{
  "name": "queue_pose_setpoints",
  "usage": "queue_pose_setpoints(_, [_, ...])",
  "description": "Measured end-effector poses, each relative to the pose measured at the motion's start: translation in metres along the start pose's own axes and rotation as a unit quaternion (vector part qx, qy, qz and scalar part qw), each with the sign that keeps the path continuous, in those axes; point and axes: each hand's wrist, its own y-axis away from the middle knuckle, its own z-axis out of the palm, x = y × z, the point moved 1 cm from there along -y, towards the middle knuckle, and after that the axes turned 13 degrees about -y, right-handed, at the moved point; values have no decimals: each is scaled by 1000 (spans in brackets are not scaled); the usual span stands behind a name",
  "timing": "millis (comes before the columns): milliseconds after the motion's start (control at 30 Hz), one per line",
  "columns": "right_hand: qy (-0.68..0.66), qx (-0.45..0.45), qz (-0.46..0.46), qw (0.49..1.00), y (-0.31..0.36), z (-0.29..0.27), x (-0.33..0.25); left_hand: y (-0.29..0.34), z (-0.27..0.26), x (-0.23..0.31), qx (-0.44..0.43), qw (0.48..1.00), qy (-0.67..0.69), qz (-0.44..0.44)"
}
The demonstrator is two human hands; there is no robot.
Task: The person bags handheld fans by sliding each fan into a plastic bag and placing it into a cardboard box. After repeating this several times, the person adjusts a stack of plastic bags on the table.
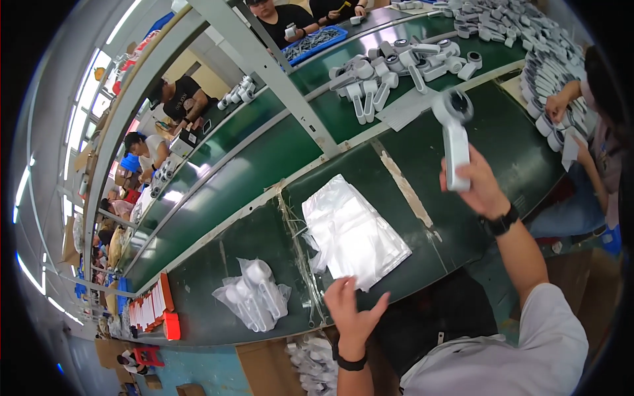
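My right hand is raised on the right, closed round the lower handle of a white handheld device. The device stands upright, its round, dark-ringed head at the top. My left hand is by the near edge of a stack of clear plastic bags, thumb and fingers apart and nothing held. Whether its fingertips touch the bags I cannot tell. To the left on the dark green bench, a few similar white devices lie wrapped in clear plastic.
A pile of white devices covers the belt beyond a grey metal post. More devices heap at far right beside a co-worker's hand. Orange trays stand at left. A cardboard box below the bench edge holds bagged pieces.
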Motion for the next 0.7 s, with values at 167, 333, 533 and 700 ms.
queue_pose_setpoints(167, [-63,33,79,994,72,14,21,-14,27,0,-58,993,-88,56])
queue_pose_setpoints(333, [46,13,134,990,109,35,38,-15,27,3,-79,976,109,-169])
queue_pose_setpoints(533, [176,55,126,975,119,73,80,-3,35,22,-83,828,411,-372])
queue_pose_setpoints(700, [187,68,73,977,114,80,105,2,35,34,-85,763,491,-413])
